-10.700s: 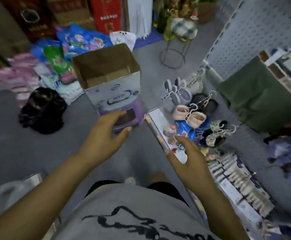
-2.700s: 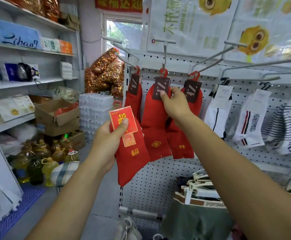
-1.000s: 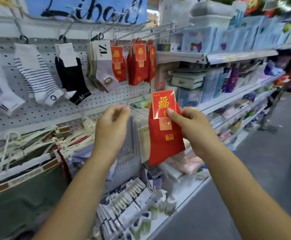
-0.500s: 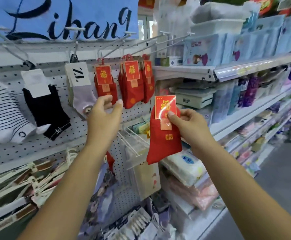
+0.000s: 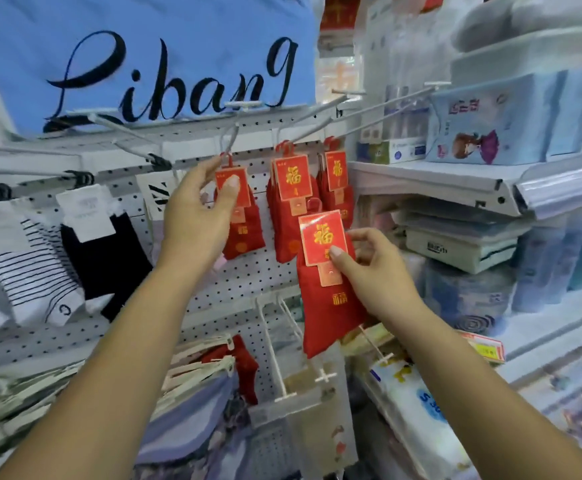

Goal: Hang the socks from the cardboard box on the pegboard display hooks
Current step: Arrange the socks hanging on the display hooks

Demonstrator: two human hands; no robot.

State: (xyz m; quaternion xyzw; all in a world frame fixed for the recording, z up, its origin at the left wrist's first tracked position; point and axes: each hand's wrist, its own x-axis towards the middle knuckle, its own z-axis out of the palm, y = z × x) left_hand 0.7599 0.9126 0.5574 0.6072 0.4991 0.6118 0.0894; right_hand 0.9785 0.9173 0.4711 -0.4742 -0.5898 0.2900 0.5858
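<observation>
Vs half a sec ago: L hand (image 5: 196,209) has gone up from below the leftmost hung pair (image 5: 244,233) and now pinches that pair's card, upper centre of frame. The thumb (image 5: 232,184) is on the card front and the other fingers are behind it, near the red loop on the hook (image 5: 229,140). Before, those fingers were loosely spread and held nothing. The view is also closer to the pegboard (image 5: 248,275), and the blue sign (image 5: 144,64) fills the upper left.

R hand (image 5: 376,268) still grips the red sock pair (image 5: 331,306) at centre frame, as before. The pair now overlaps the lower part of the middle hung bunch (image 5: 289,220) instead of sitting out in front of the shelf (image 5: 438,181).

Sock vs fingers: R thumb tip (image 5: 338,252) presses the lower edge of the sock's gold-print card (image 5: 320,237), and the other fingers curl behind the cuff. The sock body hangs straight down below the hand. Its red hanger loop sticks up at the card top, free, on no hook, below and right of the hook the L hand is at.

A third red bunch (image 5: 336,188) hangs right of the middle one. Black sock (image 5: 102,258) and striped sock (image 5: 23,271) hang at left of frame.
</observation>
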